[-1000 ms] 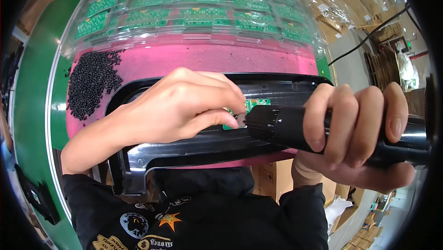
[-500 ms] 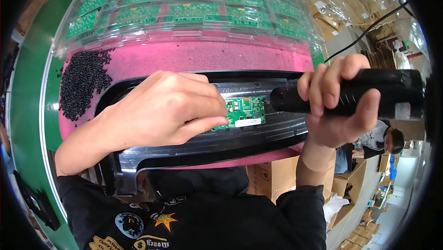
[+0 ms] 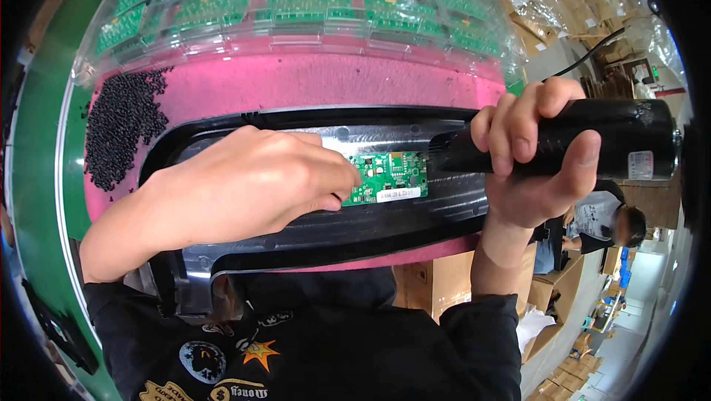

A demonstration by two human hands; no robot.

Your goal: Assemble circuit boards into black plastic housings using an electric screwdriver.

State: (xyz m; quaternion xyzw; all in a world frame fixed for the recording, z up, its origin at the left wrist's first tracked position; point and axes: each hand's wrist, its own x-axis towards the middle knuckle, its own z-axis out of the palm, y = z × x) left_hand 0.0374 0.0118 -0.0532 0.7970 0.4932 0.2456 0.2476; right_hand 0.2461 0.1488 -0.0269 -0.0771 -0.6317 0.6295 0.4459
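Observation:
A green circuit board (image 3: 404, 173) with a white label strip lies inside a long, black plastic housing (image 3: 370, 222). My left hand (image 3: 274, 179) reaches across the housing, its fingers bent and pressed together at the board's left end. What they pinch, if anything, is hidden beneath them. A thick black electric screwdriver (image 3: 622, 139) is wrapped in my right hand (image 3: 537, 156). Its ribbed, narrower end points left and sits over the board's right end; no bit shows there.
The housing rests on a pink mat (image 3: 296, 79). A heap of small black screws (image 3: 122, 127) lies at its left. Clear plastic trays (image 3: 304, 39) of green boards stand behind. Cardboard boxes (image 3: 433, 282) stand at the right, where another person (image 3: 600, 223) is further off.
My left hand has drawn slightly left, uncovering more of the board's left end. My right hand keeps its hold on the screwdriver. The whole view has shifted slightly.

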